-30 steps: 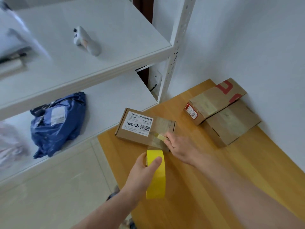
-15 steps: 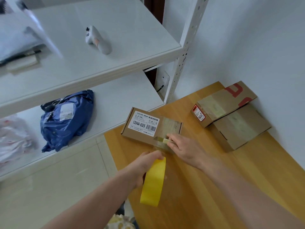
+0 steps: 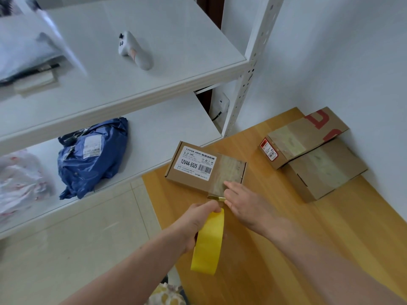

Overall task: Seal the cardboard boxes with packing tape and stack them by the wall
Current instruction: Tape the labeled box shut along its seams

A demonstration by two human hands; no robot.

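Observation:
A flat cardboard box [image 3: 191, 172] with a white barcode label lies on the wooden table [image 3: 308, 249]. A clear tape strip covers its right part. My right hand [image 3: 246, 205] rests on the box's near edge, index finger straight on the taped side, thumb against the tape end [image 3: 217, 198]. Just below it, my left hand [image 3: 198, 221] grips the yellow tape roll [image 3: 208, 243], which hangs tilted downward. Two taped cardboard boxes are stacked against the wall: a red-printed one [image 3: 306, 135] on top of a plain one [image 3: 328, 172].
A white shelf unit [image 3: 154, 84] stands to the left, its post [image 3: 246, 84] beside the table corner. It holds a white controller [image 3: 134, 50] above and a blue parcel bag [image 3: 92, 155] below. Pale floor tiles [image 3: 77, 249] lie under the shelves.
My left hand has rolled over the tape roll and come up close under my right hand, so the roll now hangs below it. My right hand stays at the box's near edge.

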